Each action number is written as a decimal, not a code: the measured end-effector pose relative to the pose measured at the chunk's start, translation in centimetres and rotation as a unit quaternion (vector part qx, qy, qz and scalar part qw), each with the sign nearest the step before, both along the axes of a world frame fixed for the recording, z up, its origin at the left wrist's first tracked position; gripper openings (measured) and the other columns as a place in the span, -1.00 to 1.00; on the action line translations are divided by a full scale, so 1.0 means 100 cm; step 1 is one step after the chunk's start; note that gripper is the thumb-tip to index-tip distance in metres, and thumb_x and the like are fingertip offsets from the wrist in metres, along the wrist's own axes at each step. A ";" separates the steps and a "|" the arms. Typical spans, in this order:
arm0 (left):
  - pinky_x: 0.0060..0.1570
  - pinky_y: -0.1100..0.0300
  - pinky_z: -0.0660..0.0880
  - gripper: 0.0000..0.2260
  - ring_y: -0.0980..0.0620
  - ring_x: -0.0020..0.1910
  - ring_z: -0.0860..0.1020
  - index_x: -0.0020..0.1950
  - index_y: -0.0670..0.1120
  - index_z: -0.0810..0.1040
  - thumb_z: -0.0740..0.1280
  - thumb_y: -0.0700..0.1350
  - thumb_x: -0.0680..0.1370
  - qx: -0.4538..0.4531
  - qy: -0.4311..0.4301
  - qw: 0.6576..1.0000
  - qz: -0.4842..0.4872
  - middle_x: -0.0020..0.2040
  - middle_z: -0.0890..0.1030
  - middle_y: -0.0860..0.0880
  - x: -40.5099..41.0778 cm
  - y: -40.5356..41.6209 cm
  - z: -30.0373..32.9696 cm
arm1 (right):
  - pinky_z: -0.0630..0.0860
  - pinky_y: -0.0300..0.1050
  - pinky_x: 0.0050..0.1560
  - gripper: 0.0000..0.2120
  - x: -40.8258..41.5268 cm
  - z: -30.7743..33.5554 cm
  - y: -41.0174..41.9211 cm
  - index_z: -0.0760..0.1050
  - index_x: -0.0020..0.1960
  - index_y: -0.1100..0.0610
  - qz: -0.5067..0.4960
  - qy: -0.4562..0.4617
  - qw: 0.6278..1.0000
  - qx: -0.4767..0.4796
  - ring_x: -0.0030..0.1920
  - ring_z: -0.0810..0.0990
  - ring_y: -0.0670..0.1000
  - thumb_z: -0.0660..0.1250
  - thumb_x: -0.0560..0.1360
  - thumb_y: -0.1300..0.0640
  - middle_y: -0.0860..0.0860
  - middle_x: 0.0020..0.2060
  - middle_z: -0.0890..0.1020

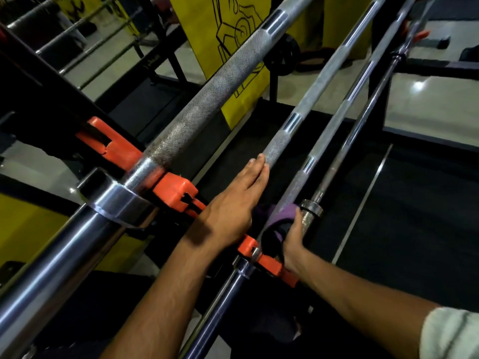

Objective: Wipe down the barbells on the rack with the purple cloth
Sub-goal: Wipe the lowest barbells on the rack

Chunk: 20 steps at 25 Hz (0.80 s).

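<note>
A: Hands, entry one. Left hand (234, 203) lies flat, fingers straight and together, palm down on the second barbell (305, 115); fingertips (259, 161) touch the knurled section just past the orange rack holder (176, 190).

B: Right hand?

A: Right hand (291, 238) is curled round the purple cloth (282, 216), which is wrapped on the third barbell (344, 107). Thumb side faces the camera; the fingers underneath are hidden by the cloth and the bar.

B: So the cloth sits where, relative to the hands?

A: In the right hand's grip, just right of the left wrist, touching the third bar's shaft close to the orange holder. A dark strap or loop (269, 237) hangs beneath it; cannot tell what it belongs to.

B: Other bars?

A: Nearest barbell (202, 107), thick in view, runs left of the left hand, its collar seated against the orange holder. A fourth barbell (363, 141) lies right of the right hand, its small chrome collar (311, 207) just beside the right thumb. All four run parallel, away from the hands toward upper right.

B: Surroundings?

A: Yellow panel (233, 35) beyond the bars, black rack frame (51, 99) left of the hands, dark floor mat (414, 229) below right. Pale sleeve (451, 332) on the right arm.
</note>
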<state>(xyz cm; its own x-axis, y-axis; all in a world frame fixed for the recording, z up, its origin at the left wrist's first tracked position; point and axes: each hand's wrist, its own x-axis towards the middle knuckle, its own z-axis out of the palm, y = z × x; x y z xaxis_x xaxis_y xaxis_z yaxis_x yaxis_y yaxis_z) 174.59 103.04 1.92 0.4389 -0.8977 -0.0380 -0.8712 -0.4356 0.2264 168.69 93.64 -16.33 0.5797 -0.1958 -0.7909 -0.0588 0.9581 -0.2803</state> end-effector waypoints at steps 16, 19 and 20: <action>0.53 0.26 -0.01 -0.24 -0.01 0.61 -0.01 0.60 -0.19 0.09 0.13 -0.55 0.42 -0.044 0.010 0.999 0.001 0.63 -0.01 -0.09 -0.002 0.003 -0.001 | 0.67 0.03 0.03 -0.37 -0.009 -0.006 -0.004 0.66 0.07 0.17 0.155 -0.026 0.950 -0.269 -0.08 0.72 0.17 0.08 0.62 -0.33 0.20 -0.06 0.74; 0.55 0.18 0.06 -0.25 0.02 0.61 -0.02 0.61 -0.17 0.09 0.15 -0.53 0.44 -0.034 0.010 0.999 0.009 0.63 -0.02 -0.07 0.001 0.003 0.001 | 0.55 0.15 0.29 -0.39 -0.015 -0.016 0.007 0.59 0.16 0.21 0.181 -0.047 0.932 -0.311 0.06 0.71 0.14 0.23 0.56 -0.34 0.21 0.01 0.72; 0.55 0.19 0.06 -0.25 0.03 0.61 -0.03 0.61 -0.17 0.08 0.16 -0.52 0.45 -0.031 0.003 1.000 0.004 0.63 -0.03 -0.07 -0.008 0.006 0.003 | 0.56 0.13 0.28 -0.33 -0.013 -0.016 0.002 0.57 0.21 0.22 0.188 -0.048 0.928 -0.317 0.04 0.72 0.12 0.28 0.50 -0.39 0.19 0.03 0.72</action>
